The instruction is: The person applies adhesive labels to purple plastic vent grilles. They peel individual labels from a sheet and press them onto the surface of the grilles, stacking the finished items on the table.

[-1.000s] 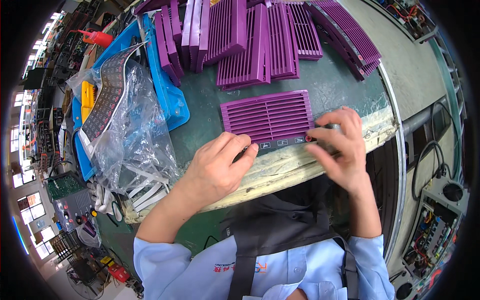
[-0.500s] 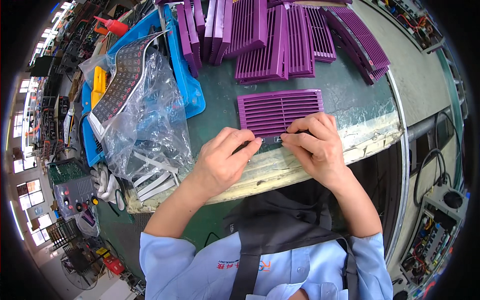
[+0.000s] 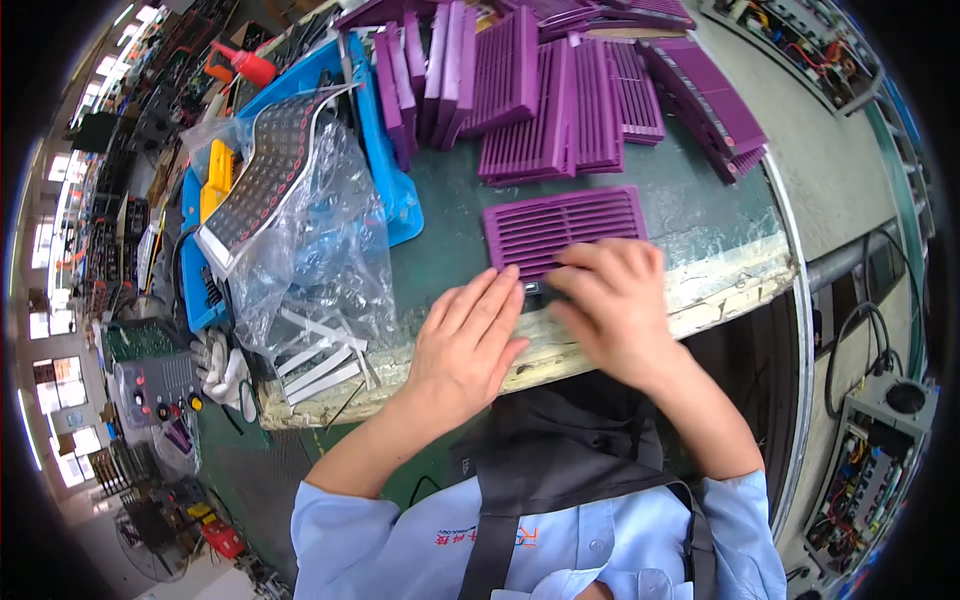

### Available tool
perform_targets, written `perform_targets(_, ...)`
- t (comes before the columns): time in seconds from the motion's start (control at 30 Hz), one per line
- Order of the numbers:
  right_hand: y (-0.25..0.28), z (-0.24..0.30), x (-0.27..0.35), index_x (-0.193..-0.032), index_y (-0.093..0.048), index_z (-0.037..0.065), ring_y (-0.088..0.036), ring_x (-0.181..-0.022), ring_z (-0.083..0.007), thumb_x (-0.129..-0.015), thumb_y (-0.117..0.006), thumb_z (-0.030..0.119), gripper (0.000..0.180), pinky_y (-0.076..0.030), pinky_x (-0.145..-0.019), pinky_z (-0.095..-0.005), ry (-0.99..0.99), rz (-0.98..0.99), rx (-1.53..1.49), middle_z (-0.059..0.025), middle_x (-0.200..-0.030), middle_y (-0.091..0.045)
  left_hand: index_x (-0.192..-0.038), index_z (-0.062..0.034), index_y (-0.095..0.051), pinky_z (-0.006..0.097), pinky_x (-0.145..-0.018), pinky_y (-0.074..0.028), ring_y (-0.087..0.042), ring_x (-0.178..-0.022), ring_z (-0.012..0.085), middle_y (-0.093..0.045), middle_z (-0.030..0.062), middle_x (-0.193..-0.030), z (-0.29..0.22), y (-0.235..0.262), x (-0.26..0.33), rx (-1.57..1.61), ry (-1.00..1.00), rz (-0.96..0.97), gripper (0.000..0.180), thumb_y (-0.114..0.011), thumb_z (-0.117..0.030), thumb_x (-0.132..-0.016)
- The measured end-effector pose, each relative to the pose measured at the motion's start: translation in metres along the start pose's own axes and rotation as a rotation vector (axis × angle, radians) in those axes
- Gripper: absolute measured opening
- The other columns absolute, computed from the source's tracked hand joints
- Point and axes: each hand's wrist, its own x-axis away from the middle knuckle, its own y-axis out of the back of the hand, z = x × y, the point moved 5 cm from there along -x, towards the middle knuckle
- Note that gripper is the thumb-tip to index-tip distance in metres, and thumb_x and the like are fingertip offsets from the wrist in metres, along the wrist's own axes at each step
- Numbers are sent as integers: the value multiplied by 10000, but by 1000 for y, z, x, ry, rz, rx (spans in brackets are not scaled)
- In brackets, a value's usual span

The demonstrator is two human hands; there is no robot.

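Observation:
A purple slatted vent panel (image 3: 565, 222) lies flat on the green bench top in front of me, close to its near edge. Along the panel's near side runs a dark strip with a small pale marking (image 3: 531, 288), partly covered by my hands. My left hand (image 3: 458, 345) is open, its fingers stretched out and the tips resting on the panel's near left corner. Over the near right part of the panel is my right hand (image 3: 618, 310), fingers bent and blurred by motion; whether anything is in them is hidden.
Several purple vent panels (image 3: 525, 120) are stacked at the back of the bench. On the left, a blue bin (image 3: 402, 205) holds a clear plastic bag (image 3: 320, 220) and a dark label sheet (image 3: 265, 175). White strips (image 3: 318, 375) lie near the bench's left corner, beside white gloves (image 3: 218, 372).
My left hand has gone from a pinch at the strip to straightened fingers on the panel's corner. My right hand has come off its pinch and shifted slightly left and nearer, now blurred.

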Motion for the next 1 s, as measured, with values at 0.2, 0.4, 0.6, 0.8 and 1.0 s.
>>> perform_targets(0.2,0,-14,26,-1300,-604,129,-433,-1354,-277,-754,-749,220,572,-277,-1131,-517,31,101,107,-77,-1396,-545,-1312,12,-582,477,-1031,-390,-506,-1301,328,-548,165,-1400,3,-1,-1,-70,-57,-8,503,-688,-129,-841)
perform_targets(0.4,43,-43,-2,-1411,-496,123,-386,-1364,-356,-672,-839,329,840,-286,-1133,-523,-36,77,51,-163,-1461,-443,-1337,-5,-561,513,-1092,-337,-453,-1356,350,-489,175,-1457,7,-11,7,106,-31,-54,502,-678,-112,-860)
perform_targets(0.6,51,-54,17,-1393,-523,120,-475,-1193,-381,-612,-847,371,882,-354,-1048,-492,-88,188,10,-166,-1295,-524,-1303,-1,-578,473,-1067,-383,-481,-1303,398,-480,213,-1438,-4,6,24,126,68,-307,492,-705,-114,-842)
perform_targets(0.8,125,-57,88,-1315,-593,85,-511,-1155,-360,-571,-845,269,807,-402,-1002,-458,-531,-222,355,-169,-1212,-541,-1259,-15,-600,453,-991,-431,-534,-1225,372,-540,186,-1357,8,2,31,123,99,-371,474,-732,-91,-809)
perform_targets(1.0,101,-120,119,-1408,-526,111,-456,-1276,-398,-742,-786,506,817,-348,-1059,-511,-578,-292,772,-199,-1385,-493,-1138,-9,-660,395,-837,-512,-646,-1008,326,-653,158,-1169,-1,21,45,171,-51,-437,358,-726,-40,-787)
